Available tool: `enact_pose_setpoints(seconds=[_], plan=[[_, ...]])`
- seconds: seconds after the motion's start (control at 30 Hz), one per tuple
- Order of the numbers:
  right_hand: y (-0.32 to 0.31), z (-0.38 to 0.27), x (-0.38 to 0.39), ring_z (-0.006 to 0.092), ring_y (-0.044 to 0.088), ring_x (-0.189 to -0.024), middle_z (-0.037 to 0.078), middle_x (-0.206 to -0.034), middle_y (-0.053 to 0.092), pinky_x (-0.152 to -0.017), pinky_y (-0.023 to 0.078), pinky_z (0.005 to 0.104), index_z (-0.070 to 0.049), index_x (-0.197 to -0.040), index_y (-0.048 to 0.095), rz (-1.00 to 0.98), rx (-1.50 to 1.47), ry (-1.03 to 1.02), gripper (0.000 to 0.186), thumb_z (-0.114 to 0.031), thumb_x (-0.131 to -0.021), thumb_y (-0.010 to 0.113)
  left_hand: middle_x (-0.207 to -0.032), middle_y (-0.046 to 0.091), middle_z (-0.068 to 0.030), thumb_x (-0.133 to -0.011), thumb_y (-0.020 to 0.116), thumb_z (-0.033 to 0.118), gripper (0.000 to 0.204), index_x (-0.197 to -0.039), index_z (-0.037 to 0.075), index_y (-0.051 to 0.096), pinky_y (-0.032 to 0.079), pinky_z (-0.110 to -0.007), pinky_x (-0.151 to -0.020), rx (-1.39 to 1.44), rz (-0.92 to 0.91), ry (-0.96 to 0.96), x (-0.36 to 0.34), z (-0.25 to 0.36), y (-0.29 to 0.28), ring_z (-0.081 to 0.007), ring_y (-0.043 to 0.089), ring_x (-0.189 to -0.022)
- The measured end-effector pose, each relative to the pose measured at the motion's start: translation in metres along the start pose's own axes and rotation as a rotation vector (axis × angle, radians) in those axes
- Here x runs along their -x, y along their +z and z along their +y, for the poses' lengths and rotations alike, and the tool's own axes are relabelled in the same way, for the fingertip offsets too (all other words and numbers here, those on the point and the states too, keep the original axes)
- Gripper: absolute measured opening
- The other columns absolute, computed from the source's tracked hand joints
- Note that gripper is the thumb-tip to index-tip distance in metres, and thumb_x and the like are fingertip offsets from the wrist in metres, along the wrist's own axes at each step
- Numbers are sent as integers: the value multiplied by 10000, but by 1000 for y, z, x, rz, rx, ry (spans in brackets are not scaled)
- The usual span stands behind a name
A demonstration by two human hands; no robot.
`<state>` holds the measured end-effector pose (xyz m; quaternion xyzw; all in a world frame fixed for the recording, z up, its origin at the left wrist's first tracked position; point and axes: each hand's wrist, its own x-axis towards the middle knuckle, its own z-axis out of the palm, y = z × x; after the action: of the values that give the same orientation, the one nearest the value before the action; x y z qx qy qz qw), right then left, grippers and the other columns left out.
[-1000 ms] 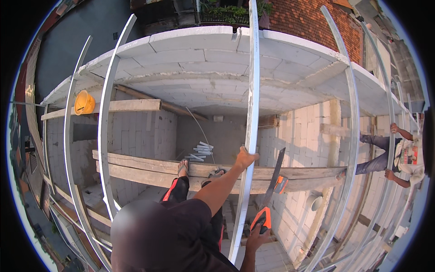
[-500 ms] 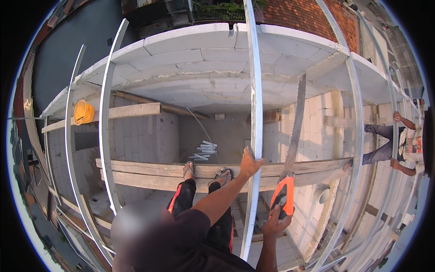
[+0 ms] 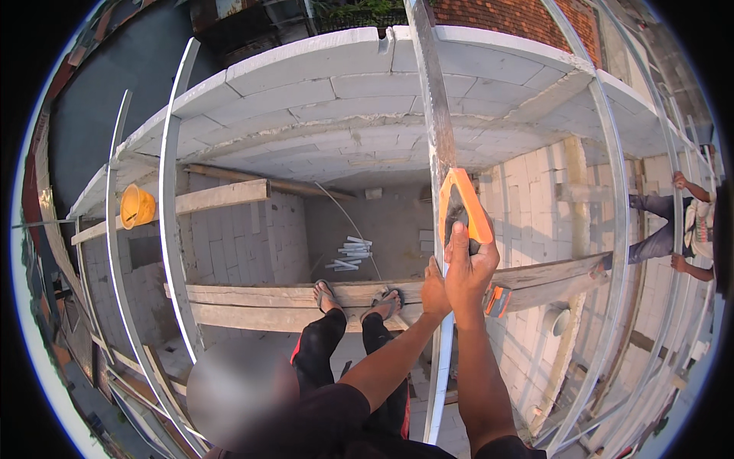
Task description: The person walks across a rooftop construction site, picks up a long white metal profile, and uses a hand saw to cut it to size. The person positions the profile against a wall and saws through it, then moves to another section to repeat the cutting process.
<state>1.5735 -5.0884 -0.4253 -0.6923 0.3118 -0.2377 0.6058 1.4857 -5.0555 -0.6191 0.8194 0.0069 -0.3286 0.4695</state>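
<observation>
A hand saw with an orange and black handle [image 3: 475, 206] is in my right hand [image 3: 472, 271], whose fingers wrap round the grip. Its long, worn blade [image 3: 436, 115] points away from me, lying along or just above the pale metal beam [image 3: 439, 386] and covering part of it. I cannot tell whether the blade touches the metal. Just left of the saw hand, my left hand [image 3: 436, 292] is closed on that same beam. Both wrists are close together. My feet in sandals stand on a wooden plank [image 3: 252, 294] under the beam.
More metal beams [image 3: 174, 153] run on both sides. A yellow bucket [image 3: 138, 206] sits on a board at the left. An orange and grey object [image 3: 498, 301] lies on the planks. White offcuts [image 3: 353, 251] lie on the floor far below. Another person [image 3: 688, 222] holds a beam at right.
My right hand has brought the saw left and forward, from beside the beam to over it. My left hand has slid slightly nearer along the beam, and the view has shifted a little.
</observation>
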Motion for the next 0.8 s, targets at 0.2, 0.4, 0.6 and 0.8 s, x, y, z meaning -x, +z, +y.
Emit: enact_pose_setpoints(seconds=[0.2, 0.4, 0.6, 0.8], plan=[[45, 30, -52, 71, 482, -551, -2, -678, 529, -535, 468, 274, 26, -1200, 603, -18, 0, -28, 298, -236, -1060, 611, -1347, 502, -349, -852, 753, 348, 970, -1535, -103, 231, 516, -541, -912, 29, -13, 74, -13, -30, 21, -508, 607, -1128], [72, 67, -120, 194, 620, -696, 114, -832, 659, -718, 502, 362, -33, -1369, 581, -46, 261, -66, 402, -272, -1047, 593, -1360, 486, -368, -855, 743, 310, 962, -1543, -103, 214, 503, -543, -942, -10, 19, 118, -5, -17, 17, -512, 587, -1170], [98, 74, -145, 232, 552, -583, 102, -692, 610, -640, 469, 392, -34, -1372, 578, -8, 337, -202, 403, -259, -1038, 591, -1404, 461, -374, -849, 747, 310, 995, -1555, -106, 182, 498, -534, -971, -68, 66, 130, -6, -36, 22, -510, 578, -1202], [117, 76, -173, 336, 588, -593, 183, -693, 623, -654, 477, 444, -27, -1368, 581, -70, 477, -227, 403, -237, -1026, 599, -1443, 452, -369, -863, 736, 336, 991, -1559, -103, 183, 511, -517, -977, -66, 2, 203, -5, -44, 29, -508, 577, -1224]])
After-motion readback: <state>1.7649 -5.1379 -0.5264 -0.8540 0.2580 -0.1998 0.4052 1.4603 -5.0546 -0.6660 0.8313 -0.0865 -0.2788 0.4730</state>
